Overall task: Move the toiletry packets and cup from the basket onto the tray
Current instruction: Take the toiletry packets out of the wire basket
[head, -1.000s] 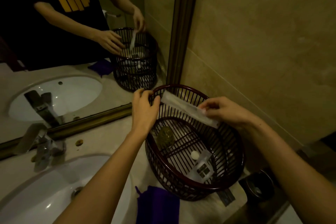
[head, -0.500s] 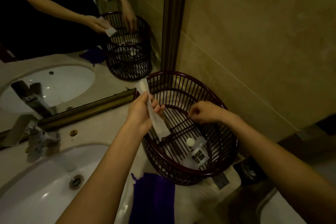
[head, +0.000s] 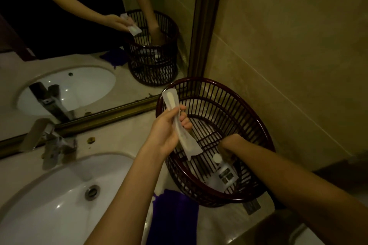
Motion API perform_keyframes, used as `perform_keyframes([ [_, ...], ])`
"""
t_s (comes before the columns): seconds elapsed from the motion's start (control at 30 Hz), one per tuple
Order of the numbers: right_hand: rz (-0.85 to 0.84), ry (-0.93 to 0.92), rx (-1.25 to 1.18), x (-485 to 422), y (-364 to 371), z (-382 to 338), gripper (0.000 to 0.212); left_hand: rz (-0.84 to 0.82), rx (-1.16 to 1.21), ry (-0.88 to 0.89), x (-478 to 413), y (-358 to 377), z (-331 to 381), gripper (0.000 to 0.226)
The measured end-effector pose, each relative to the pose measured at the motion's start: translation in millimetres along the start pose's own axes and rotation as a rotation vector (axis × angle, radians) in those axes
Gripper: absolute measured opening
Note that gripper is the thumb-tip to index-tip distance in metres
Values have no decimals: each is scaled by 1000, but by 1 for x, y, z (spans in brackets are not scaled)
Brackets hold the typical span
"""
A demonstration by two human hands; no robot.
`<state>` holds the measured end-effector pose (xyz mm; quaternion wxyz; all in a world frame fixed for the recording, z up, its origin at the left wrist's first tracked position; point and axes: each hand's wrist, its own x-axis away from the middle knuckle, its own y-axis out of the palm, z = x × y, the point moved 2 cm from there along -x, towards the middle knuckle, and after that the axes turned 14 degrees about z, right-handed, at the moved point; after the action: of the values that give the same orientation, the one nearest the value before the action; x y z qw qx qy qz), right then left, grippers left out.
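The left hand [head: 165, 133] has its fingers closed around a long packet [head: 180, 125] above the basket [head: 258, 125]. The right hand [head: 232, 145] reaches inside near a sachet [head: 223, 175]; its grip is hidden. It is better to pinch the sachet's edge and lift straight up.

Arms: your left hand [head: 165, 131] and right hand [head: 232, 143] are bare, forearms unsleeved.
Shirt, in the mirror [head: 99, 26]: black, short-sleeved, yellow block print.
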<state>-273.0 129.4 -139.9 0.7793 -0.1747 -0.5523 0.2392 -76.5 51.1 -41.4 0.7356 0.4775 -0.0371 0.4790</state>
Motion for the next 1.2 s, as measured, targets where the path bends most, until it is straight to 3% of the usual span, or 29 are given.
perform_keyframes([
  [0.03, 1, -9, -17, 1, 0, 1, 11, 2, 4, -3, 0, 0, 0, 16],
  [0.1, 35, 0, -94, 3, 1, 4, 18, 3, 7, -5, 0, 1, 0, 17],
  [0.17, 149, -11, -199, 8, -5, 9, 48, 10, -3, -8, 0, 2, 0, 20],
  [0.2, 235, 5, -291, 14, -14, 12, 50, 18, -10, -13, 0, 3, -1, 21],
  [0.27, 437, -2, -445, 28, -32, 22, 25, 37, -18, -25, 1, 5, -1, 25],
  [0.3, 525, 7, -507, 38, -43, 29, 23, 44, -18, -29, 1, 5, -1, 26],
  [0.4, 797, 53, -749, 79, -68, 48, 31, 49, -5, -46, 2, 6, 0, 30],
  [0.53, 1439, 66, -1146, 147, -79, 44, 35, 83, -35, -44, 1, 6, 0, 44],
  [0.6, 1662, 45, -1134, 166, -79, 27, 34, 87, -56, -55, 1, 7, 1, 49],
  [0.67, 1797, -83, -952, 175, -77, 2, 32, 57, -38, -80, 1, 9, 1, 55],
  [0.73, 1792, -321, -725, 175, -72, -22, 18, 18, 35, -102, 4, 11, 3, 54],
  [0.8, 1652, -523, -532, 170, -63, -40, 10, 30, 41, -116, 5, 9, 2, 50],
  [0.9, 1504, -653, -512, 169, -50, -46, 14, 70, -25, -45, 5, 5, 0, 40],
  [0.97, 1489, -611, -640, 173, -46, -34, 11, 88, -42, -3, 5, 5, 0, 37],
  [1.07, 1433, -391, -917, 161, -43, 3, 11, 90, -7, 2, 6, 5, 0, 35],
  [1.13, 1264, -236, -930, 135, -39, 27, 13, 87, -7, 7, 5, 5, 0, 35],
  [1.2, 956, -151, -792, 100, -30, 38, 9, 79, -13, 6, 5, 6, 0, 35],
])
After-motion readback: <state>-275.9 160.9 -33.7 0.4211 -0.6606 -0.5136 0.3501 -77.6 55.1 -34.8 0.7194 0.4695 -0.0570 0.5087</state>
